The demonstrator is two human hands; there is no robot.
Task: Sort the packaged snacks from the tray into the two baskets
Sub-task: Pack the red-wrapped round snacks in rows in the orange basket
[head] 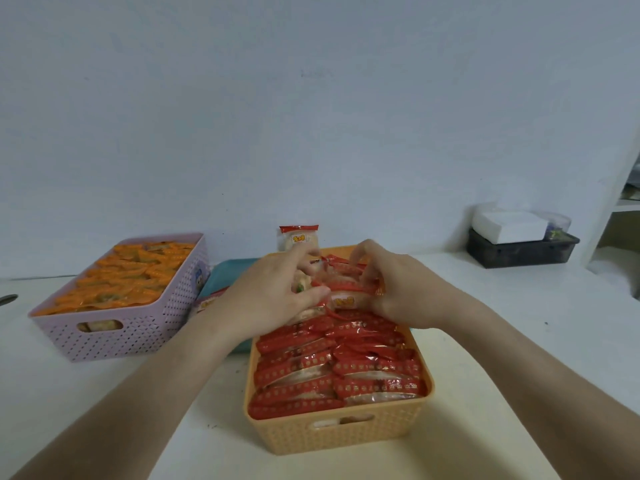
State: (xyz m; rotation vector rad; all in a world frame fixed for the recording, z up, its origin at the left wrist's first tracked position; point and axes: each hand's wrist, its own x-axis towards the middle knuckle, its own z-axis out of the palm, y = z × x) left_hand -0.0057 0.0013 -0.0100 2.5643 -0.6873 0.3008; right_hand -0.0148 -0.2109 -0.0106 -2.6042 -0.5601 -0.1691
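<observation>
An orange basket (339, 434) stands in front of me, packed with rows of red snack packets (332, 368). Over its far half, my left hand (273, 296) and my right hand (398, 285) both grip red packets (343, 299), fingers curled round them from either side. A pink basket (114, 337) at the left is full of orange packets (124, 275). Between the two baskets lies a teal tray (225, 271), mostly hidden by my left arm, with one red packet (207, 303) showing on it. Another red packet (298, 237) stands upright behind the orange basket.
Everything rests on a white table against a pale wall. A dark box (519, 251) holding white paper and a clear container sits at the back right. A white shelf unit (623, 202) rises at the right edge. A small dark object (7, 299) lies at the far left.
</observation>
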